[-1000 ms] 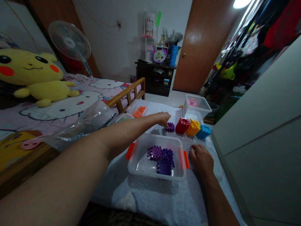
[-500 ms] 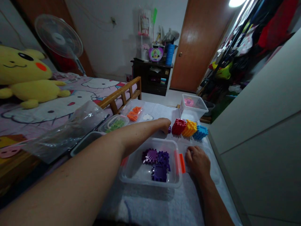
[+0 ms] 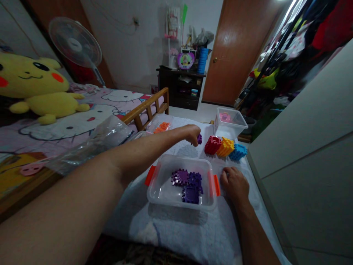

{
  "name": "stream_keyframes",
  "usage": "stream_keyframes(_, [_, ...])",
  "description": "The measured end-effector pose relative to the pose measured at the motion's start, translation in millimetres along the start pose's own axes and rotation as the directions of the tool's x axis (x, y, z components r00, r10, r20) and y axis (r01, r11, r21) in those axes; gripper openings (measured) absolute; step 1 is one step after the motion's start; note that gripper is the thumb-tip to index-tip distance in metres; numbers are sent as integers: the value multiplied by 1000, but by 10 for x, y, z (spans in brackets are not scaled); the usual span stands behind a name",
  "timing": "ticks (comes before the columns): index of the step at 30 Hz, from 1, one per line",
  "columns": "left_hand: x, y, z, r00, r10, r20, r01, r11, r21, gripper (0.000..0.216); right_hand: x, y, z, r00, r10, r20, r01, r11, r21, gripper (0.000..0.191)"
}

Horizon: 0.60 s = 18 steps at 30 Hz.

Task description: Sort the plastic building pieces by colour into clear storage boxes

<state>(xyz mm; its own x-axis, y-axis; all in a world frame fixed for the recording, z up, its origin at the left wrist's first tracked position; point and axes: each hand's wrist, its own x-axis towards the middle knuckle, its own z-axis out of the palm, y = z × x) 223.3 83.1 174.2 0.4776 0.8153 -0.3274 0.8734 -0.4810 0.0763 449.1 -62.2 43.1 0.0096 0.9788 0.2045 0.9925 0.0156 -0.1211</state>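
My left hand (image 3: 192, 133) reaches across the table with its fingers closed on a small purple block (image 3: 199, 138), held a little above the cloth. Just right of it stand a red block (image 3: 212, 144), a yellow block (image 3: 225, 147) and a blue block (image 3: 237, 151) in a row. Below them a clear tub with orange clips (image 3: 165, 195) holds several purple blocks (image 3: 188, 183). My right hand (image 3: 234, 184) rests on the cloth at the tub's right side, fingers curled down, holding nothing I can see.
A second clear tub (image 3: 231, 127) with a pink piece stands behind the blocks. A container of orange pieces (image 3: 162, 127) and a crumpled plastic bag (image 3: 93, 145) lie at the left. A wooden bed frame (image 3: 143, 109), plush toy (image 3: 35, 90), fan and grey cabinet (image 3: 309, 158) border the table.
My left hand has closed on the purple block and lifted it off the cloth. My right hand has stayed beside the tub. The camera view has shifted slightly.
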Motion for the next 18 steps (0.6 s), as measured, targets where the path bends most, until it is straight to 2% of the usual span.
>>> stream_keyframes(2, [-283, -30, -105, 996, 61, -72, -58, 997, 42, 45, 3, 3, 1, 1000, 0, 7, 0, 1000, -8, 24])
stream_keyframes(5, [-784, 47, -170, 980, 177, -96, -167, 980, 106, 51, 7, 0, -11, 1000, 4, 20, -4, 1000, -24, 25])
stream_keyframes(7, [-1100, 140, -99, 964, 255, -70, -246, 962, 119, 49, 7, -9, -26, 999, 10, 30, -9, 999, -32, 25])
stream_keyframes(10, [-1446, 243, 160, 952, 302, 56, -306, 948, 83, 44, 5, -25, -51, 999, 16, 36, -15, 999, -30, 26])
stream_keyframes(14, [-1604, 266, 533, 950, 271, 153, -289, 950, 114, 43, 1, -35, -70, 999, 17, 33, -16, 1000, -22, 28])
stream_keyframes(18, [-1578, 264, 717, 950, 221, 220, -260, 952, 165, 45, -1, -32, -70, 999, 14, 31, -13, 1000, -21, 28])
